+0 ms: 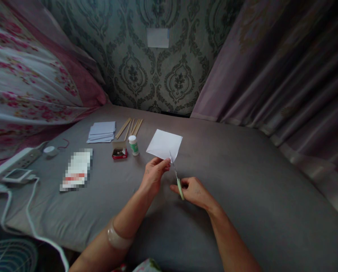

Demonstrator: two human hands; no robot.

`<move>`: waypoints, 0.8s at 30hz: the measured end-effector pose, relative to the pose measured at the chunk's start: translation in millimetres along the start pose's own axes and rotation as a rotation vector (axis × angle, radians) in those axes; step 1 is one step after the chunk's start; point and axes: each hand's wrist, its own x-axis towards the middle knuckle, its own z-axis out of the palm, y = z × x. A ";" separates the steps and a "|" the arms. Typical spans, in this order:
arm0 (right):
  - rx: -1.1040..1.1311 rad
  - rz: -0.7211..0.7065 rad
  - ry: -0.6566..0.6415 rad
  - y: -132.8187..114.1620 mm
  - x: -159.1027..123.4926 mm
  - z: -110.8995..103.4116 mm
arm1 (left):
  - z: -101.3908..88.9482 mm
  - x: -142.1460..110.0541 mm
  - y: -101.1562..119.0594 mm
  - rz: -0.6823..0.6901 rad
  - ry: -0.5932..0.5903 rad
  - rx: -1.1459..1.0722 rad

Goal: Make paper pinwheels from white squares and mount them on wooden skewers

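My left hand (155,172) pinches the near corner of a white sheet of paper (165,143), which is held above the grey bed sheet. In my right hand (196,192) is a pair of scissors (180,189) with pale green handles. Its blades point away from me and lie against the paper's near edge, close to my left fingertips. Whether the blades are parted I cannot tell. Beyond my left hand stand a white and green bottle (133,145) and a small red open box (119,152) with dark bits inside.
Further back lie a stack of white paper (101,132) and several wooden sticks (129,127). To the left are a blurred-out packet (77,169), a white round object (50,151), a power strip (23,161) and white cables (30,215). Curtains hang on both sides.
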 end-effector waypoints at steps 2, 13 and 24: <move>-0.052 0.037 0.094 2.2 0.1 -4.8 | -3.0 3.4 1.4 0.011 0.056 -0.014; 0.252 0.143 0.422 11.1 4.7 -29.7 | -4.2 4.3 -1.1 -0.007 0.006 0.116; 0.672 0.028 0.525 5.2 6.8 -39.5 | 1.9 -0.6 -3.6 0.096 -0.124 0.318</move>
